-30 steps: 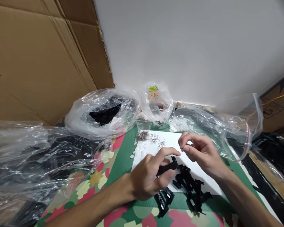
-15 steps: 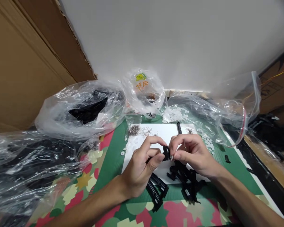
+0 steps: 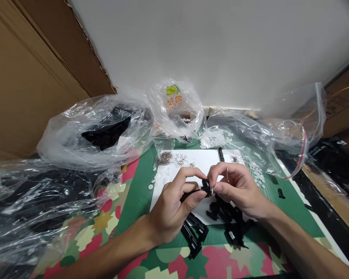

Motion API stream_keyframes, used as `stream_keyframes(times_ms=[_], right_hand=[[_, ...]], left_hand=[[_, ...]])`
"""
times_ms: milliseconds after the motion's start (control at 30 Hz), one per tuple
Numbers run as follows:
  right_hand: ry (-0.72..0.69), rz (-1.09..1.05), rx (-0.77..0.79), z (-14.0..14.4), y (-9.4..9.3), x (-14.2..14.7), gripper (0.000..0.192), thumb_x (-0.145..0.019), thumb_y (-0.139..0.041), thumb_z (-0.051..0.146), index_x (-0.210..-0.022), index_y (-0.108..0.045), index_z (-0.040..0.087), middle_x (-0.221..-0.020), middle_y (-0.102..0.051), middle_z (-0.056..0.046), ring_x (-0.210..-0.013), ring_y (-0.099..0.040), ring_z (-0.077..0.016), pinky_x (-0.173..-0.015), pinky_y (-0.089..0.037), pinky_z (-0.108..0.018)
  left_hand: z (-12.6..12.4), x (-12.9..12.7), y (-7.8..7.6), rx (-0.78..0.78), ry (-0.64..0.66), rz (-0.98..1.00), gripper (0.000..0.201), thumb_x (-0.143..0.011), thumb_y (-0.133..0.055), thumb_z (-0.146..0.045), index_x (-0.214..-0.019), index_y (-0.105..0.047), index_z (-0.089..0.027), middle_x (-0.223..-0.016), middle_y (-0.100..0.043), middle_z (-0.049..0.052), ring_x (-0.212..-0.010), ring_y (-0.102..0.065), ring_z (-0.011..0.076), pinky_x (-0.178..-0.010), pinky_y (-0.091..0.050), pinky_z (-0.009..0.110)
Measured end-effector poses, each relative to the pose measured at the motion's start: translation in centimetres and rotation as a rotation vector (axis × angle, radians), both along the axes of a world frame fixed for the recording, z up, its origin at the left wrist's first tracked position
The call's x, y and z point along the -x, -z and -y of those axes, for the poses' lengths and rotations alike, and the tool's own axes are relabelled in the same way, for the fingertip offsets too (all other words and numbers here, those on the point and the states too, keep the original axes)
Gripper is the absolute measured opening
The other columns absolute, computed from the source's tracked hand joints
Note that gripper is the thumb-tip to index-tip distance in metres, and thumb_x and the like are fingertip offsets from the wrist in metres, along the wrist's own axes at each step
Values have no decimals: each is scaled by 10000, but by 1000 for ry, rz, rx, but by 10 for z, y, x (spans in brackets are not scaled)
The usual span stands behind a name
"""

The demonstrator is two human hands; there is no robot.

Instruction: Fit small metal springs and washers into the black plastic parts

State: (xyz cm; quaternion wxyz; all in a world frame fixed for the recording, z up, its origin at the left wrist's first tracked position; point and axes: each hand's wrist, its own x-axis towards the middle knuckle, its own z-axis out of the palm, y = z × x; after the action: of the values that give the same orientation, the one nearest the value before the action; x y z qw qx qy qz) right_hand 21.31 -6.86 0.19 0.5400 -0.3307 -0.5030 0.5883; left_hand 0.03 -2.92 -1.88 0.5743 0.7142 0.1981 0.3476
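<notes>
Overhead, head view only:
Left hand (image 3: 174,207): fingers pinched a black plastic clip (image 3: 204,187) above the white sheet (image 3: 192,162).
Right hand (image 3: 238,190): fingertips closed on a tiny white part (image 3: 212,190) pressed against that clip (grip partly hidden).
Pile of black clips (image 3: 227,217): lay just beneath both hands.
Clear bags (image 3: 104,131): crowded behind the sheet.
White discs (image 3: 216,137): scattered near the sheet's far edge.

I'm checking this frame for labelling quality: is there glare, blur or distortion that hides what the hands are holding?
Head view: even overhead light, soft shadows under the left hand and right hand; bright glare streaks on the clear plastic bags; wide-angle bending at the edges; the small black plastic part pinched between both hands is sharp, but its tiny details are too small to tell.
</notes>
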Motion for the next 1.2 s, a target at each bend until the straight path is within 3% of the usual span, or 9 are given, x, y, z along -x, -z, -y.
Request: stream_keyframes(times_ms=[267,400,600,767,867,967,1033,1200], right_hand=[[35,24,25,1,1,4,106,-956,-809,259,-914,-743,189,-753,-591,45,-479,-303,-29,-422,-238,-205],[-26,-27,71,0,4,2,128,-926,-838,225,-942,-716,192,-792,-575,58,-471,-315,-10,-423,-251,-188],[-115,-8,128,-4,5,-2,235,-895,-872,298,-866,-673,176,-750,-537,63,-508,-342,-26,-456,-270,-186],[66,192,72,-9,3,-9,271,-982,-768,430,-906,-694,180,-749,-538,48,-536,-346,-50,-473,-268,-208],[132,415,29,-10,-2,-19,293,-1024,-705,452,-912,-721,181,-754,-559,27,-595,-405,-76,-513,-303,-222],[161,591,-5,-10,-9,-30,279,-1015,-715,432,-897,-745,182,-795,-613,1,-648,-460,-97,-548,-334,-235],[257,637,-11,-11,-13,-37,289,-1014,-710,444,-891,-752,186,-772,-617,-1,-622,-449,-101,-528,-322,-243],[567,669,-47,-10,-17,-68,321,-987,-726,515,-897,-748,207,-599,-442,48,-530,-345,-108,-474,-243,-258]], left_hand=[[-1,0,-1,-62,-28,-56,183,-1154,-467,-407,-1302,-489,-303,-671,-381,-89,-561,-318,102,-547,-241,240],[1,1,-1,-76,-26,-69,181,-1159,-452,-411,-1283,-506,-291,-647,-306,-98,-536,-270,98,-535,-212,248],[6,-2,-9,70,-24,-64,231,-1151,-444,-473,-1238,-539,-281,-636,-326,-93,-545,-271,99,-522,-205,241],[0,-9,-18,378,-68,-2,315,-1102,-522,-561,-1202,-564,-265,-630,-289,-102,-528,-210,89,-474,-164,208],[-7,-12,-23,500,-63,52,360,-1103,-494,-583,-1107,-596,-237,-587,-302,-105,-494,-203,88,-441,-221,183],[-12,-13,-26,545,-56,111,391,-1109,-472,-579,-1061,-606,-214,-581,-347,-97,-496,-239,95,-453,-308,180],[-15,-12,-27,566,-78,126,407,-1108,-469,-575,-1052,-612,-197,-595,-347,-93,-513,-257,98,-470,-322,181],[-17,-9,-26,617,-107,128,471,-1090,-460,-592,-819,-484,-207,-580,-286,-96,-547,-398,106,-591,-366,207]])
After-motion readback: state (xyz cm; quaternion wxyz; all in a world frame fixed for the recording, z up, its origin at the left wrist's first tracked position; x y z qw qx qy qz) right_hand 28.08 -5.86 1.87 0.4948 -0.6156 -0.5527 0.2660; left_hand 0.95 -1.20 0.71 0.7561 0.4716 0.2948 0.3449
